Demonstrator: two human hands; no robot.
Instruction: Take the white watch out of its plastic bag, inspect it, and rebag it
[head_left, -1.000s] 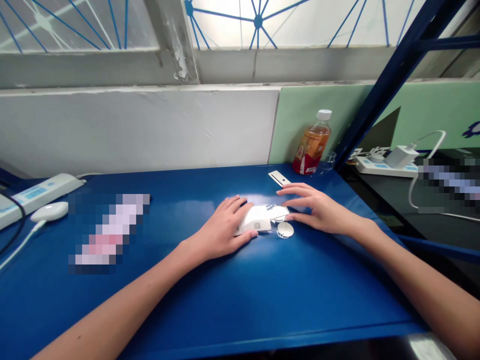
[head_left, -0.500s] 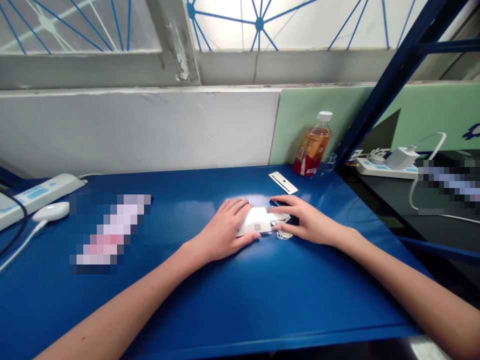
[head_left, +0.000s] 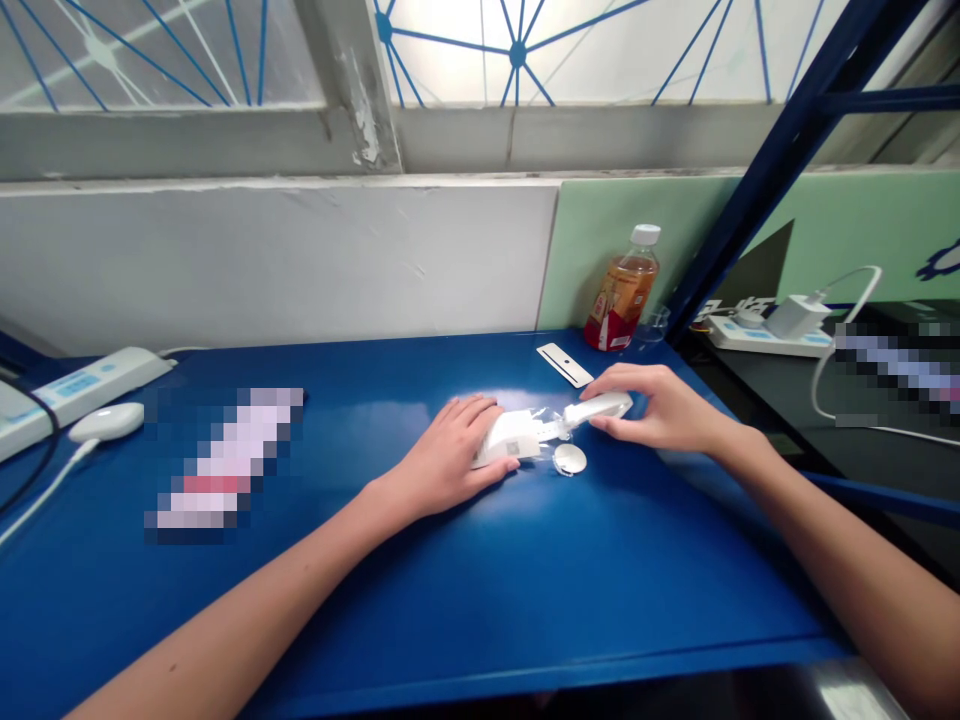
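The right hand [head_left: 671, 408] pinches a white piece [head_left: 609, 405] in narrow grip — left hand [head_left: 444, 462], closure unclear, covers the white packet [head_left: 516, 437]; separating seems in hand, next needing gentle pull.

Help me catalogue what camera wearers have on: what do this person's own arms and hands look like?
The left hand and right hand are bare, with no gloves, rings or watch showing. The left forearm and right forearm have no sleeves in view; a small spot marks the left one.
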